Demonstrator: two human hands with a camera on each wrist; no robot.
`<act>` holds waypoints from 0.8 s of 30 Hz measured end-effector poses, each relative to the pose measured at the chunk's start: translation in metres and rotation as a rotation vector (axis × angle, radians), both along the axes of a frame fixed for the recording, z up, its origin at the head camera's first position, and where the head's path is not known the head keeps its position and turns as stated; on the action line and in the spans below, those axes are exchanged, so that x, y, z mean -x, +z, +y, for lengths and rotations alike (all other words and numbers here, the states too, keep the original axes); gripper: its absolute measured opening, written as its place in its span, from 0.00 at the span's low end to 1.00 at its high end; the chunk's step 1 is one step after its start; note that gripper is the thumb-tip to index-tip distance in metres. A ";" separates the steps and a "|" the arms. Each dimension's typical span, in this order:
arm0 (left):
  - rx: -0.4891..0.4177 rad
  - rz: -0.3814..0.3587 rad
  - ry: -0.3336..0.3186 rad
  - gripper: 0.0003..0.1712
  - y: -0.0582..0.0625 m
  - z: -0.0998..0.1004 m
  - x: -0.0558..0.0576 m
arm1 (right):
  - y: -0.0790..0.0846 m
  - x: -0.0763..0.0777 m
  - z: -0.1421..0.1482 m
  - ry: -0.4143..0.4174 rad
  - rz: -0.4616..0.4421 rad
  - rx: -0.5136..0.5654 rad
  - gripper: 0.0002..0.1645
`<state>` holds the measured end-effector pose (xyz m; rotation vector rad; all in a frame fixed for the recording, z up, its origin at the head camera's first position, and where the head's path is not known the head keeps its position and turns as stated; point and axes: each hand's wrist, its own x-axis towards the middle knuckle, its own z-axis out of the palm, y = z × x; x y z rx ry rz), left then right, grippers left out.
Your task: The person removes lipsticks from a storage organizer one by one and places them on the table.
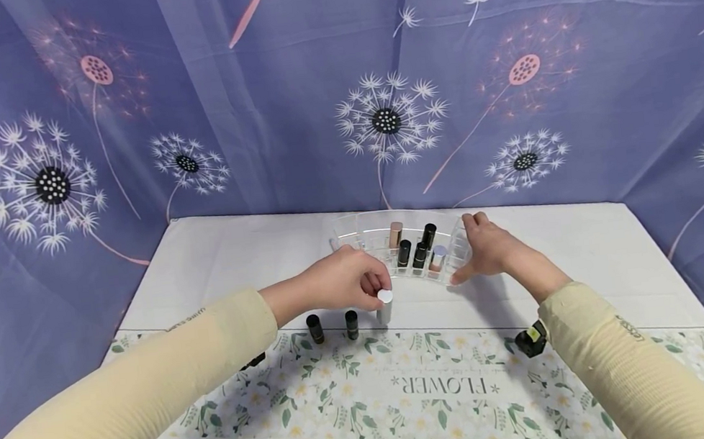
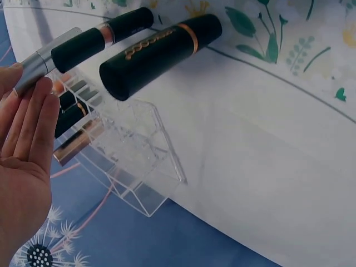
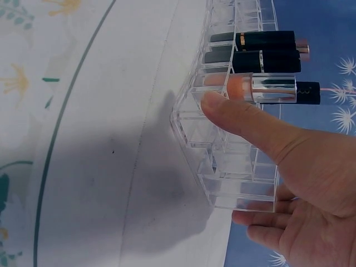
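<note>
- Right hand [image 1: 492, 247], widely spread, grips a clear organizer [image 1: 375, 238] at its three o'clock.
- Left hand [image 1: 347, 278] pinches a silver tube [image 1: 385, 310] at organizer's seven o'clock.

Left hand [image 1: 352, 279] pinching, right hand [image 1: 490, 246] gripping

Left sleeve [image 1: 144, 395]: long, pale cream-yellow, finely ribbed, lower left of the frame
Left cuff [image 1: 255, 319]: broad, smooth, same cream-yellow
Left lettering [image 1: 184, 320]: small dark capitals along the upper edge, too small to read
Left hand [image 1: 342, 281]: bare beyond the cuff
Right sleeve [image 1: 654, 381]: matching cream-yellow, fine ribbing, lower right
Right cuff [image 1: 562, 306]: plain, loose-edged
Right lettering [image 1: 629, 327]: dark capitals, partly legible
Wrist unit [image 1: 531, 341]: black, compact, yellow-green patch, beside the right cuff
Right hand [image 1: 494, 250]: bare
</note>
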<state>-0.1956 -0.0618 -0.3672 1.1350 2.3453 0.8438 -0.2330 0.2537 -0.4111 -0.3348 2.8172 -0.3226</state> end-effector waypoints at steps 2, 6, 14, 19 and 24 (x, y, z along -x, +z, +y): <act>0.013 -0.004 -0.002 0.09 -0.002 0.001 -0.002 | 0.000 0.000 0.000 0.001 0.003 0.002 0.82; 0.036 -0.008 -0.003 0.09 -0.005 0.003 -0.004 | 0.000 -0.001 0.000 0.004 0.005 0.002 0.82; 0.033 -0.008 -0.021 0.08 -0.012 0.005 -0.007 | 0.001 0.000 -0.001 -0.004 -0.004 -0.008 0.83; 0.034 -0.002 -0.026 0.09 -0.014 0.006 -0.007 | 0.001 0.001 -0.001 -0.012 -0.010 -0.008 0.84; 0.045 -0.001 -0.029 0.09 -0.018 0.006 -0.008 | 0.000 0.002 -0.001 -0.012 -0.011 -0.008 0.85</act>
